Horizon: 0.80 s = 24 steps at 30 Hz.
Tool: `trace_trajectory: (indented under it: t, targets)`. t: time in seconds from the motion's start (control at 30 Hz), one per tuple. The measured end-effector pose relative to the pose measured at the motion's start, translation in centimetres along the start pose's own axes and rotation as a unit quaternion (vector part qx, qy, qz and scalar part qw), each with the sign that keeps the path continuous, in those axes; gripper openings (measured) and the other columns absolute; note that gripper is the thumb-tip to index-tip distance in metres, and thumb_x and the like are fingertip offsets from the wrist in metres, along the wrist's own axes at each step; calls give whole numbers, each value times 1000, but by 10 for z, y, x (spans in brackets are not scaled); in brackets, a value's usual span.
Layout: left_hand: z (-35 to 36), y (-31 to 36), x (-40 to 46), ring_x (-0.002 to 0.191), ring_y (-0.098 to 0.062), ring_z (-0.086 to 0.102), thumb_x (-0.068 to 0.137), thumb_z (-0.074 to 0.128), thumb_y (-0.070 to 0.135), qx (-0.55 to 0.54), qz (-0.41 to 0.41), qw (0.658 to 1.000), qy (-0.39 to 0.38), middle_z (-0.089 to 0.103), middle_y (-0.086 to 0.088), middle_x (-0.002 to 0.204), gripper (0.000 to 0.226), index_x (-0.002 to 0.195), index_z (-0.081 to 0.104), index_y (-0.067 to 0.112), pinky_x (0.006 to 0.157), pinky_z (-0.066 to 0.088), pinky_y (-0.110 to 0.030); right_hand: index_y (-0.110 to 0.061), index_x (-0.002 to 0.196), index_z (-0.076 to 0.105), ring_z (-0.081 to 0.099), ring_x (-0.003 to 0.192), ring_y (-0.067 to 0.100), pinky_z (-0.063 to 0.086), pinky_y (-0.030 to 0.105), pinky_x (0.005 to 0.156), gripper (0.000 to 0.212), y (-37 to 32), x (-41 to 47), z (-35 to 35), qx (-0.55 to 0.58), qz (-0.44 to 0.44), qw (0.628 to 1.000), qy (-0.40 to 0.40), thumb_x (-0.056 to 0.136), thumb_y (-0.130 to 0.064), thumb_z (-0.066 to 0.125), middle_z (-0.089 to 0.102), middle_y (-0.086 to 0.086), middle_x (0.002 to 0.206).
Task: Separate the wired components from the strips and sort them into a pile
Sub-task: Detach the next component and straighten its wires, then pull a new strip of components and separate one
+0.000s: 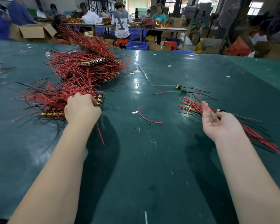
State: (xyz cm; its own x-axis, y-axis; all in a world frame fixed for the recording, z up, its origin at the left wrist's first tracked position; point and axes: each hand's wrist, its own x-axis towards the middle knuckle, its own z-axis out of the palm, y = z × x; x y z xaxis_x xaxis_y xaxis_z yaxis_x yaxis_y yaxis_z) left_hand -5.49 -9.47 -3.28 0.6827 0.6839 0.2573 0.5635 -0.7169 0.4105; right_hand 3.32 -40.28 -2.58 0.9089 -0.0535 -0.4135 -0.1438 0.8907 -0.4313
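Head cam: my left hand (82,107) sits left of centre, palm down, fingers curled onto the near strip (74,107) of wired components. Grip is closed on its right end, by the purple and yellow parts. That strip lies flat on the green tabletop (152,159), with red and black leads fanning out toward the left edge of the frame.

Right hand (217,123) is at right of centre, palm turned up and inward, fingers straight and relaxed, so the grip is spread. It hovers over or rests against the small pile of separated components (194,107); I can't tell if it touches. That pile's leads run from mid-right down toward the lower right.

Upper left of centre: big heap of unprocessed strips (87,67), stacked and tilted, wires sticking out all ways.

Centre right, above the small pile: two single boards with leads, one blue-yellow (178,86) and one green (183,92), just beside each other.

A loose red wire offcut (148,118) lies at mid-frame between my hands.

Background, top of frame: other people at benches, cardboard boxes, blue crates (137,45).
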Motion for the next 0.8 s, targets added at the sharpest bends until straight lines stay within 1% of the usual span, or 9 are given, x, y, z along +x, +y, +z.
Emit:
trace_trajectory:
  t: [0.07, 0.13, 0.23, 0.3, 0.43, 0.57, 0.67, 0.73, 0.8]
  targets:
    - [1, -1, -1, 121, -36, 38, 83, 67, 25, 71, -4, 997, -25, 50, -14, 124, 30, 112, 66, 21, 98, 37, -44, 10, 102, 50, 71, 61, 28, 59, 28, 58, 17, 5, -4, 1, -21, 14, 1000, -15, 99, 4, 34, 66, 20, 101]
    - [1, -4, 0, 119, -35, 38, 82, 68, 23, 69, 13, 997, -24, 53, -13, 119, 28, 110, 68, 21, 97, 38, -44, 7, 93, 49, 72, 60, 27, 60, 28, 59, 15, 10, -7, 3, -36, 28, 999, -25, 98, 4, 36, 67, 20, 97]
    - [-4, -7, 2, 113, -32, 49, 80, 71, 18, 9, 11, 999, -43, 66, -9, 108, 18, 98, 72, 21, 94, 47, -43, 3, 94, 51, 72, 60, 26, 59, 27, 57, 16, 16, -10, 4, -56, 50, 996, -39, 99, 3, 36, 70, 19, 82]
    - [-10, -5, 1, 106, -31, 58, 77, 73, 13, -5, 7, 997, -71, 69, -8, 105, 17, 90, 70, 24, 90, 51, -42, 3, 92, 52, 73, 62, 26, 59, 27, 57, 17, 18, -13, 5, -72, 62, 994, -52, 99, 3, 36, 71, 18, 74]
    - [-18, -4, 1, 98, -30, 62, 71, 76, 5, -1, -15, 995, -100, 70, -8, 101, 23, 77, 69, 26, 86, 54, -39, 1, 91, 51, 74, 68, 26, 59, 27, 58, 15, 22, -16, 5, -89, 71, 991, -70, 96, 5, 38, 73, 17, 75]
    - [-20, -2, 1, 98, -31, 60, 70, 80, 11, -18, -27, 994, -104, 69, -9, 101, 18, 74, 74, 28, 81, 52, -35, 1, 90, 52, 73, 66, 25, 59, 27, 56, 12, 27, -19, 6, -108, 79, 987, -86, 94, 5, 41, 73, 17, 75]
    - [-17, 1, 0, 105, -30, 59, 73, 79, 13, -56, -22, 992, -111, 70, -7, 103, 20, 83, 73, 29, 88, 51, -34, 1, 89, 53, 73, 66, 23, 58, 24, 55, 11, 30, -23, 6, -139, 92, 979, -114, 94, 4, 44, 74, 15, 76]
    - [-15, 2, 0, 109, -28, 58, 74, 79, 12, -80, -16, 989, -119, 71, -7, 102, 19, 82, 72, 28, 96, 49, -38, 0, 90, 54, 73, 68, 21, 57, 23, 54, 11, 35, -27, 7, -175, 103, 970, -136, 94, 3, 45, 74, 12, 78]
    - [-15, 4, -2, 110, -25, 59, 75, 76, 8, -93, -15, 988, -120, 72, -5, 98, 21, 78, 70, 28, 98, 48, -38, -1, 91, 55, 73, 67, 20, 56, 21, 52, 11, 42, -31, 8, -208, 114, 959, -154, 94, 2, 45, 74, 11, 77]
